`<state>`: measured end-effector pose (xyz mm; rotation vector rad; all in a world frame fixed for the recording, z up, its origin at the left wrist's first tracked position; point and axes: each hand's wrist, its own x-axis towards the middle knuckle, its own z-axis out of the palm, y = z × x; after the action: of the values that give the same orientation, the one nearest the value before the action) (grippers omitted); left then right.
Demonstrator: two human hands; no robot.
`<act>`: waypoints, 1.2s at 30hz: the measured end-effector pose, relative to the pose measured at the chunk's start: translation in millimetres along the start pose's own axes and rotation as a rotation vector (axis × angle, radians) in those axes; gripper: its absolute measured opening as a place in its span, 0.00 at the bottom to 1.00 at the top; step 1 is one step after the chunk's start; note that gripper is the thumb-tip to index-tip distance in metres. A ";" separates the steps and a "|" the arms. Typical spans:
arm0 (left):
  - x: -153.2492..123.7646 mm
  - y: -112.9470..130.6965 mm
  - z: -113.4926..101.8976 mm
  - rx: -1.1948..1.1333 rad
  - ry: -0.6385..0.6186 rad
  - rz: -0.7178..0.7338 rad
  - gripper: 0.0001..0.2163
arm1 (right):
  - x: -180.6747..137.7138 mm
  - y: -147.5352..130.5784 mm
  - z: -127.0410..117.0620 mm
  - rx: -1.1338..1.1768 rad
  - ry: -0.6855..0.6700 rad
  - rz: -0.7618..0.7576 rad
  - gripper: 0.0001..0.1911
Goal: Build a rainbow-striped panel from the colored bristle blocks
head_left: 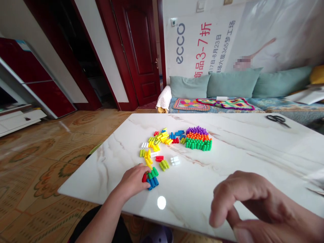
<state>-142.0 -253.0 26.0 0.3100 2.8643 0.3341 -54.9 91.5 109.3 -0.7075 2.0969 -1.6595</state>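
Note:
My left hand (133, 181) rests on the white marble table (227, 162) near its front left edge, fingers curled on a small cluster of red, green and blue pegs (151, 178). My right hand (253, 206) hovers close to the camera at lower right, fingers loosely bent and apart, holding nothing. Further back lies a neat block of pegs in purple, orange and green rows (198, 138). Loose yellow, blue, red and white pegs (159, 140) are scattered to its left.
Black scissors (277, 119) lie at the table's far right. A sofa with teal cushions (231, 82) stands behind the table. A dark red door (140, 50) and tiled floor (50, 162) are at left. White paper (315, 180) sits at the right edge.

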 end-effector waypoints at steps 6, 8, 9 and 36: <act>6.7 10.4 27.4 -0.025 0.050 0.032 0.34 | 36.5 -18.8 12.5 0.024 -0.057 0.101 0.15; 13.6 20.3 36.9 -0.037 0.129 0.026 0.30 | 47.5 -12.5 15.7 0.047 -0.088 0.136 0.16; 17.3 23.7 40.2 -0.046 0.174 0.024 0.25 | 53.3 -7.5 16.9 0.056 -0.089 0.152 0.15; 62.0 14.5 61.9 0.046 0.566 0.120 0.08 | 113.2 88.2 21.0 -0.160 -0.005 0.264 0.13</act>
<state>-182.1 -212.4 -42.0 0.4611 3.4201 0.4377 -147.5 23.5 20.7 -0.4555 2.2276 -1.3599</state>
